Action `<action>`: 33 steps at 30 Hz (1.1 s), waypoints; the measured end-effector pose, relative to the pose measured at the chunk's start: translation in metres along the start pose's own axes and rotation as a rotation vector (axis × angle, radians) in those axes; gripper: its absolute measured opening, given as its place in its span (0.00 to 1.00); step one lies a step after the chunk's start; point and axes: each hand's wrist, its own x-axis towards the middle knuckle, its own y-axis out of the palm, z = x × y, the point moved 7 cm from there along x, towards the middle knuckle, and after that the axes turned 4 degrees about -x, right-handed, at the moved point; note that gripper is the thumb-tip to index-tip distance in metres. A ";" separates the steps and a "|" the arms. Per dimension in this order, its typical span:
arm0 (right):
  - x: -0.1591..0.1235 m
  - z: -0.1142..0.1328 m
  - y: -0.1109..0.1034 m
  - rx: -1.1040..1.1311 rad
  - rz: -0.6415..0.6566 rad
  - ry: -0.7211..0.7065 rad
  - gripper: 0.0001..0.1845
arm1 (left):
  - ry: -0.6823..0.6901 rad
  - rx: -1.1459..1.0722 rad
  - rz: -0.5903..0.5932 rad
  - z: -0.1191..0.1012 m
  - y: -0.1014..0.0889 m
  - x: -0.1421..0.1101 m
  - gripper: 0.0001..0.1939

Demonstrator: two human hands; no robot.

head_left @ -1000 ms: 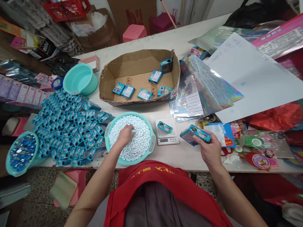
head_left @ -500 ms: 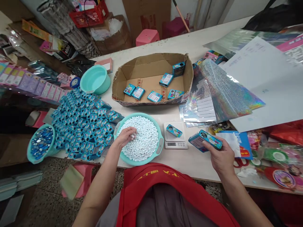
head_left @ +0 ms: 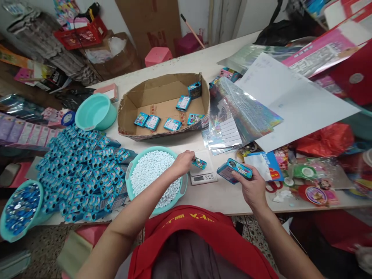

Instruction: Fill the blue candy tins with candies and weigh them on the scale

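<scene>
My left hand (head_left: 183,162) is closed in a pinch over the small blue tin (head_left: 199,163) that lies on the white digital scale (head_left: 203,173); what the fingers hold is too small to make out. My right hand (head_left: 252,187) grips a blue box (head_left: 235,170) just right of the scale. A teal basin (head_left: 131,169) full of small white pellets (head_left: 154,176) sits in front of me, to the left of the scale.
A heap of several blue boxes (head_left: 84,166) lies at the left, with a teal bowl of blue pieces (head_left: 19,207) beside it and another teal bowl (head_left: 95,112) behind. A cardboard tray (head_left: 128,104) holds several blue boxes. Holographic sheets (head_left: 241,112) and white paper (head_left: 293,100) lie at the right.
My left hand left the pellets in the basin and moved right to the tin on the scale. My right hand stayed closed on the blue box.
</scene>
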 end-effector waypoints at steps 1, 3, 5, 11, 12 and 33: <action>0.000 -0.002 -0.001 0.006 0.001 0.005 0.25 | 0.019 0.090 0.026 -0.003 0.003 0.003 0.14; 0.000 -0.007 -0.005 0.013 -0.009 0.024 0.26 | 0.032 0.206 0.061 -0.005 0.007 0.007 0.15; 0.000 -0.011 -0.008 0.019 -0.030 0.049 0.26 | 0.037 0.246 0.052 -0.005 0.008 0.008 0.15; 0.001 -0.017 -0.009 0.052 -0.046 0.086 0.27 | 0.042 0.186 0.008 -0.007 0.005 0.005 0.16; 0.001 -0.017 -0.009 0.054 -0.047 0.090 0.27 | 0.040 0.178 0.005 -0.007 0.005 0.004 0.15; 0.006 -0.005 -0.007 0.015 -0.067 0.053 0.26 | -0.082 -0.173 -0.238 0.034 -0.014 -0.024 0.07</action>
